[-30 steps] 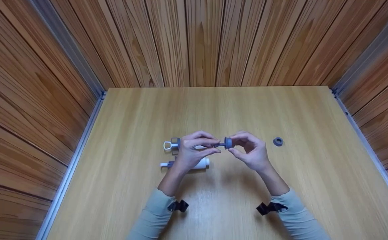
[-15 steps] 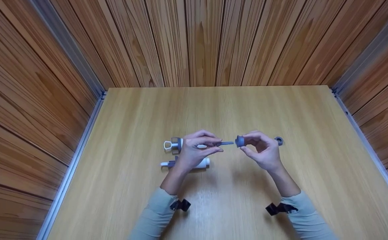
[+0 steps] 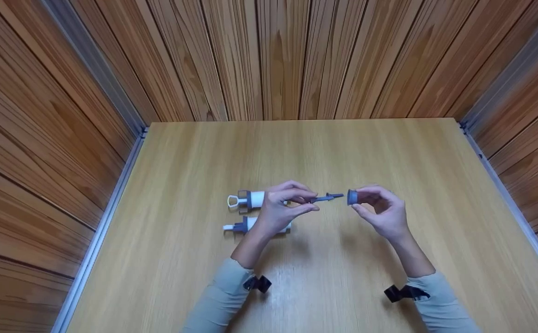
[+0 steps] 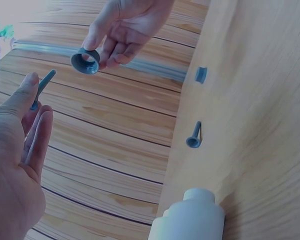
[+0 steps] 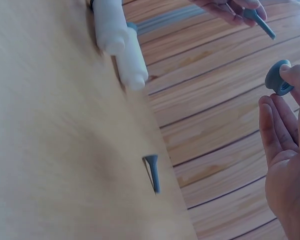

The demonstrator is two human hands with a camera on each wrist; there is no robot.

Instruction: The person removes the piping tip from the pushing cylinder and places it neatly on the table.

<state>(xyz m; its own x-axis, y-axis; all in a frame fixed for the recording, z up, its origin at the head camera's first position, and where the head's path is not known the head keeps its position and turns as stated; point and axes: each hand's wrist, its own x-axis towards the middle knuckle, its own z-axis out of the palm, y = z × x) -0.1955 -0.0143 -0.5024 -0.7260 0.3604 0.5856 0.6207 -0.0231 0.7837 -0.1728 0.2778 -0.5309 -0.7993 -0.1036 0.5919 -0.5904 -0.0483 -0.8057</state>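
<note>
My left hand [image 3: 289, 207] pinches a slim grey-blue tapered nozzle [image 4: 43, 86] between thumb and fingers, its narrow end pointing right. My right hand [image 3: 383, 210] holds a grey-blue ring cap [image 3: 352, 197] by its edge, with its opening visible in the left wrist view. A short gap separates nozzle and ring. A second nozzle [image 4: 194, 135], flared at one end, lies on the table; from the head it overlaps the held one. Another ring cap [image 4: 201, 75] lies farther right, hidden behind my right hand in the head view.
Left of and partly behind my left hand lie two white syringe-like cylinders. The far one [image 3: 256, 199] has a loop handle; the near one [image 3: 251, 223] has a straight end. Wooden panel walls [image 3: 282, 60] enclose the wooden table [image 3: 315, 148].
The ring cap has come away from the nozzle, as my right hand moved right with it. My left hand has shifted slightly right too. The loose ring cap has become covered in the head view.
</note>
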